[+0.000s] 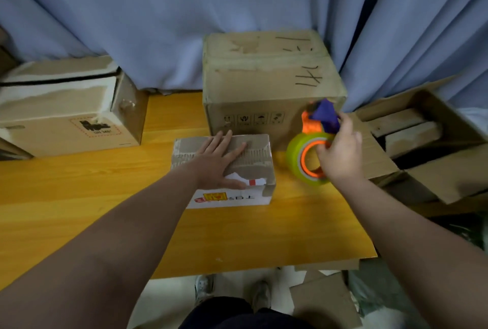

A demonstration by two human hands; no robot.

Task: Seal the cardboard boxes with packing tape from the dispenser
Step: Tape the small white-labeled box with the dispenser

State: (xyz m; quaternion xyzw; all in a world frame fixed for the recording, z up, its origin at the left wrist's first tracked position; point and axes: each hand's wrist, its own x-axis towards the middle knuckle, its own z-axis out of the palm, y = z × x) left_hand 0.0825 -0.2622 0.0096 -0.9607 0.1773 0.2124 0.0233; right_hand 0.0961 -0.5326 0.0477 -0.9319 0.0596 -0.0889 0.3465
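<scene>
**Now, one palm flat on the small box, tape gun in the other**

Far left on the wooden table (79,196), a worn carton (66,120) with a printed logo sits against the blue curtain (158,25). Coming across, my left hand (216,165) lies flat on the small box (261,159), fingers straight and spread, thumb down on its near edge. I'm pressing, not gripping. That box is right in the middle of the table, with a white label on its front side. Directly behind it stands a big box (269,77) with black pen marks scrawled on top and handling symbols along its front.

Moving right, here's the tape dispenser (320,120), orange and purple, carrying a yellow-green roll of tape (294,154). My right hand (340,154) has hold of it, fingers curled round by the orange hub. It's just beside the small box and in front of the big one. I can't tell whether the roll touches the table.

Far right, an open carton (435,170) leans with its flaps out and flat cardboard pieces inside it.
</scene>
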